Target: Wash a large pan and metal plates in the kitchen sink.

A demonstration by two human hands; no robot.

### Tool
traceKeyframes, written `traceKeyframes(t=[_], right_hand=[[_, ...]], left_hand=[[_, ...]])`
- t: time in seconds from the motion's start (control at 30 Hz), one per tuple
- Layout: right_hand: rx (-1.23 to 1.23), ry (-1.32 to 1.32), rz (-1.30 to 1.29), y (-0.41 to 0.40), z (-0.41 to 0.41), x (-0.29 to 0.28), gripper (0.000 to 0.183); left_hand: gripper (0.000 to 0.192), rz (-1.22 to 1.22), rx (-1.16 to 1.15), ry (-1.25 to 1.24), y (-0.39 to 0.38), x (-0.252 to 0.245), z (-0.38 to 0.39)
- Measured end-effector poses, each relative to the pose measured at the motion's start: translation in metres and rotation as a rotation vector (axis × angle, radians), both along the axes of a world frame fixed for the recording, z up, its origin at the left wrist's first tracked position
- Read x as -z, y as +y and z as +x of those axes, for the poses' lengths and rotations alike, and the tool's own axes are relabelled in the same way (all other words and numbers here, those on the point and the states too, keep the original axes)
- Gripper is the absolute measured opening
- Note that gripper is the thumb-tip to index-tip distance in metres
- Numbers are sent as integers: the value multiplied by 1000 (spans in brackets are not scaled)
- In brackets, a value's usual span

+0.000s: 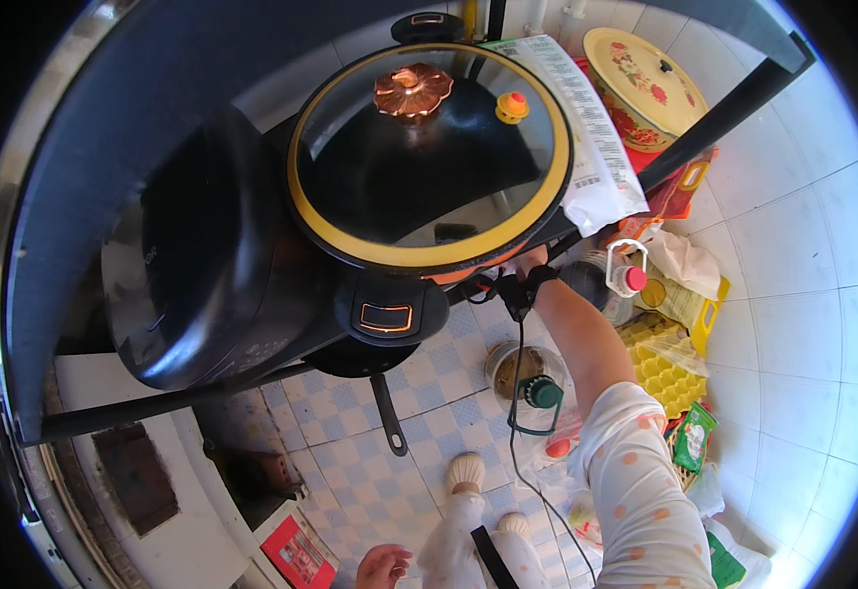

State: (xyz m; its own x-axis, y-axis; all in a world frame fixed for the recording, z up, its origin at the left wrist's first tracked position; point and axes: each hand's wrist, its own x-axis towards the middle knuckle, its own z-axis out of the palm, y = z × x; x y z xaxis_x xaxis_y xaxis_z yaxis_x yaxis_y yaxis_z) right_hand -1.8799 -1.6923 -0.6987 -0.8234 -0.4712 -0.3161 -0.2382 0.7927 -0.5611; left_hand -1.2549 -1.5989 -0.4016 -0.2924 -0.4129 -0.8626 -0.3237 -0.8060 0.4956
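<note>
My right hand (532, 259) reaches under the right front edge of a wide pan with a glass lid (429, 184). Its fingers are hidden by the pan and the shelf, so what they touch cannot be seen. A black strap with a device and cable (518, 293) is around that wrist. The lid has a yellow rim, a copper-coloured flower knob (412, 91) and a small yellow-and-red vent knob (512, 107). Toward me juts the pan's black side handle (392, 309). Low in the view, my left hand (383, 567) hangs with loosely curled fingers and nothing visible in it.
A black rice cooker (201, 250) stands left of the pan on a black-framed rack (178, 401). Below, a frying pan handle (388, 416) sticks out. Bottles, including a green-capped jug (524, 375), yellow egg trays (664, 372) and a floral enamel pot (646, 88) line the right side.
</note>
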Motion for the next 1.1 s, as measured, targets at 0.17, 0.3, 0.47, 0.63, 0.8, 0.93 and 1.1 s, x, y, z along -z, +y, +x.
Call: traceKeyframes(t=[0.17, 0.3, 0.47, 0.63, 0.8, 0.93, 1.1], right_hand=[[528, -591, -682, -48, 113, -112, 34], [27, 55, -134, -5, 66, -125, 38], [548, -247, -168, 5, 118, -186, 42], [367, -137, -116, 64, 108, -213, 26], [104, 78, 10, 118, 126, -250, 29], [53, -51, 85, 178, 152, -296, 28], [25, -233, -93, 248, 206, -397, 22]], left_hand=[[19, 49, -120, -4, 3, -28, 15], [19, 81, -109, 93, 6, -50, -18], [19, 36, -128, 94, 11, -62, -2], [19, 71, -54, 113, 13, -78, -23], [20, 66, 37, 115, 18, -88, -24], [30, 34, 27, 100, 25, -117, -40], [47, 11, -114, 93, 40, -157, -48]])
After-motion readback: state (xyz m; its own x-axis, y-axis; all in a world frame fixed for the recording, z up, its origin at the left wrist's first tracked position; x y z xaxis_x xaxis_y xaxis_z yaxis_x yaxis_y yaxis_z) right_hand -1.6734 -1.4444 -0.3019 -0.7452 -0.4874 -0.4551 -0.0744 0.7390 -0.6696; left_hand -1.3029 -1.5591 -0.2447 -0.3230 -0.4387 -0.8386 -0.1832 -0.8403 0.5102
